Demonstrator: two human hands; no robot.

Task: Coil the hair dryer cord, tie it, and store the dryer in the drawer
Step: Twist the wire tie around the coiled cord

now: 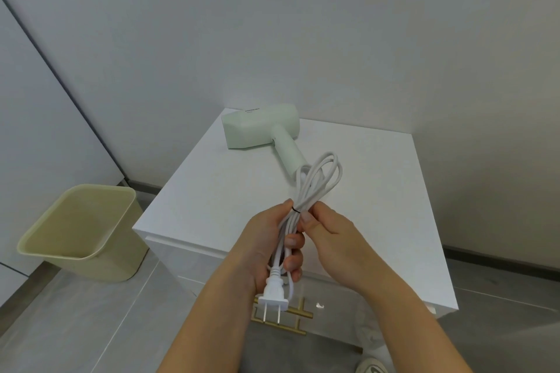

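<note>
In the head view, the left hand (266,245) was curled round the gathered white cord (318,182), fingers wrapped over the strands. That grip probably kept the loops from springing apart. The plug (274,294) hung out below the fist at 6 o'clock, prongs down.

The right hand (330,239) met it from 3 o'clock. Its thumb and fingertips pinched the bundle just beside a thin black tie (296,210) that ringed the strands, apparently to cinch or fasten it. Above the tie the loops fanned out toward 1 o'clock.

The pale green hair dryer (260,129) lay on its side at 12 o'clock of the hands, on the white cabinet top (378,191). It rested there, apart from both hands and joined to them only by the cord. The drawer front (188,254) beneath looked closed, with a brass handle (298,313) lower down at 6 o'clock. Coiling seemed done and tying under way, with storing not yet begun.

A beige waste bin (81,230) stood on the floor at 9 o'clock.
</note>
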